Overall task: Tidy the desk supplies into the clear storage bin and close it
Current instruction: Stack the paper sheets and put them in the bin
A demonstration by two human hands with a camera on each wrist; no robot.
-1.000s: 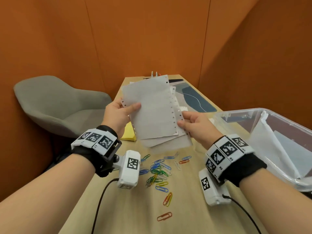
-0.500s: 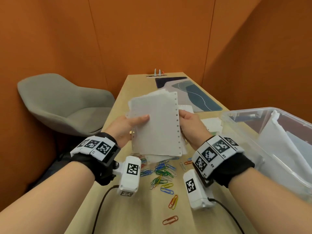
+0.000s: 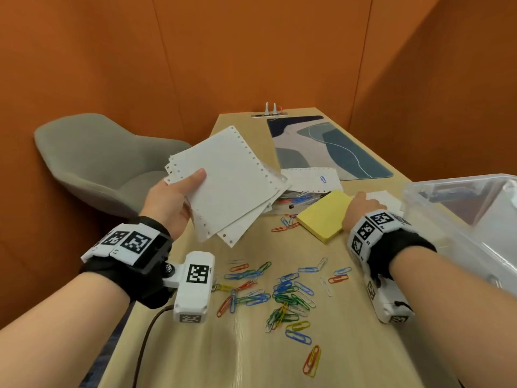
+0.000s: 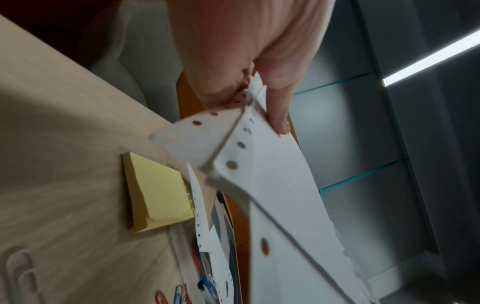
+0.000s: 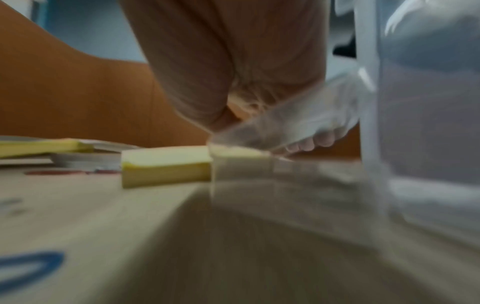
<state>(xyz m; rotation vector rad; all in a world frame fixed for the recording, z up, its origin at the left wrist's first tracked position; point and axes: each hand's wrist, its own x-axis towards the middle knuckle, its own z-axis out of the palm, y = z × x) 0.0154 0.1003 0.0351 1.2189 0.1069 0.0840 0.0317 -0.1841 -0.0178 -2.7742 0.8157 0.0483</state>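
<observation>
My left hand (image 3: 183, 193) holds a fanned stack of white perforated paper (image 3: 232, 186) above the table's left side, thumb on top; the left wrist view shows thumb and fingers pinching the stack's punched edge (image 4: 249, 115). My right hand (image 3: 363, 204) is low on the table beside the clear storage bin (image 3: 458, 211). There it pinches the edge of a white sheet (image 3: 384, 198), which tilts up off the table (image 5: 298, 117) with fingers (image 5: 306, 145) beneath. A yellow sticky-note pad (image 3: 324, 217) lies just left of that hand. The open bin holds white sheets.
Several coloured paper clips (image 3: 279, 292) are scattered over the near table. More perforated sheets (image 3: 310, 179), with clips under them, lie behind the pad. A blue patterned desk mat (image 3: 330, 147) covers the far table. A grey chair (image 3: 98, 158) stands to the left.
My right hand has let go of the paper stack and dropped right to the sheet by the bin. My left hand alone now holds the stack, tilted left.
</observation>
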